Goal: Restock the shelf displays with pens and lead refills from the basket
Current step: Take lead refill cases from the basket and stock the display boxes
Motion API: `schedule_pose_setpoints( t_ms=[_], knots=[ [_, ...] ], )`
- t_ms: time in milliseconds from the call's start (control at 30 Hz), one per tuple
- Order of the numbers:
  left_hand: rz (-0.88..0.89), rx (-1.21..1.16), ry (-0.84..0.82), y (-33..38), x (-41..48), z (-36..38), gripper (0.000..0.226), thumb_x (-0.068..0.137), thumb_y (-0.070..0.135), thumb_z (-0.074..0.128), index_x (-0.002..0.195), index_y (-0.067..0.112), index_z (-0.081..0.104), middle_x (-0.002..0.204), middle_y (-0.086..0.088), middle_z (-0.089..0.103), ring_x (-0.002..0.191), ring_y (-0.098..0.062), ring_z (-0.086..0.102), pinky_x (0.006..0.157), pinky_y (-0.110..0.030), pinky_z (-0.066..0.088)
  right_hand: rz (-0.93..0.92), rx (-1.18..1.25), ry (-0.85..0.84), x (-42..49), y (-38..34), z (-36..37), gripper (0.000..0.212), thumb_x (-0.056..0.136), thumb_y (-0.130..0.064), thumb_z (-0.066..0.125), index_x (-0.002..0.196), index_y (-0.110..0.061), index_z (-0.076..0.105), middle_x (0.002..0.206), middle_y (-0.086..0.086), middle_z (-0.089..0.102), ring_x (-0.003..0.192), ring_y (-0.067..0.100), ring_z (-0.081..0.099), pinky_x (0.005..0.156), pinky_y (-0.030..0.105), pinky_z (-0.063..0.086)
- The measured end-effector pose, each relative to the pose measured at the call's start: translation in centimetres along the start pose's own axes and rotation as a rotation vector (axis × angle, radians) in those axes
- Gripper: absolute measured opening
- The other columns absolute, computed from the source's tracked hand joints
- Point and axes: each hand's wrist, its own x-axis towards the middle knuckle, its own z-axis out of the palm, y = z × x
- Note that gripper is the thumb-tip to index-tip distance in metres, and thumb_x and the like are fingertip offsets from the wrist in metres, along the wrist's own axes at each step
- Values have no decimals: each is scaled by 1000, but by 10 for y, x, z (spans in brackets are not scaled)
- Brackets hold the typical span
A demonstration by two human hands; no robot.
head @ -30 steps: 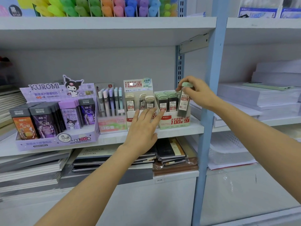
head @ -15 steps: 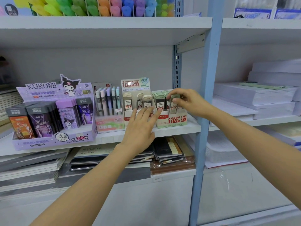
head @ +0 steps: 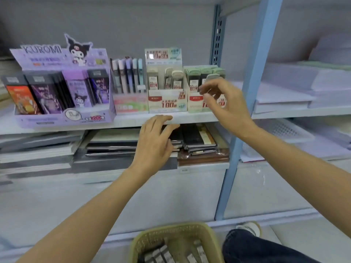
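Blue post point(head: 255, 76) stands just behind the right hand point(head: 228, 107).

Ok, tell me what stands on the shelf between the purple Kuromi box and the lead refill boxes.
A small pink box of upright pastel pens, side by side with both, as the head view shows.

Both forearms bare from wrist to frame edge. Left hand point(head: 153, 141) and right hand point(head: 226, 103) bare as well. Lower right: one leg in dark blue denim trousers point(head: 256, 247), fabric creased. Just beyond it, a pale sneaker point(head: 248, 227) with whitish upper and tan sole edge, blurred.
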Motion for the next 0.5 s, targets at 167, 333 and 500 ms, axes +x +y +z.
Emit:
schedule_pose_setpoints(
  t_ms=[167,333,500],
  knots=[
    [-195,-142,-223,-11,-128,42,31,74,-10,64,97,9,70,107,-11,65,103,-34,59,83,-45,46,169,164,-485,-92,2,82,12,95,-11,57,102,-12,67,93,-2,67,81,14,63,71,31,53],
    [-414,-185,-522,-19,-254,77,23,71,-10,72,86,6,72,98,-14,68,95,-39,63,81,-44,50,560,262,-865,-213,41,176,12,95,-12,59,102,-7,68,86,0,68,76,12,65,72,28,55],
    [-482,-132,-832,-25,-343,93,29,69,-5,77,97,2,74,120,-23,66,112,-46,60,94,-54,48,827,140,-972,-330,60,238,3,93,-20,63,94,-19,65,86,-10,66,81,6,63,70,22,43]
  ],
)
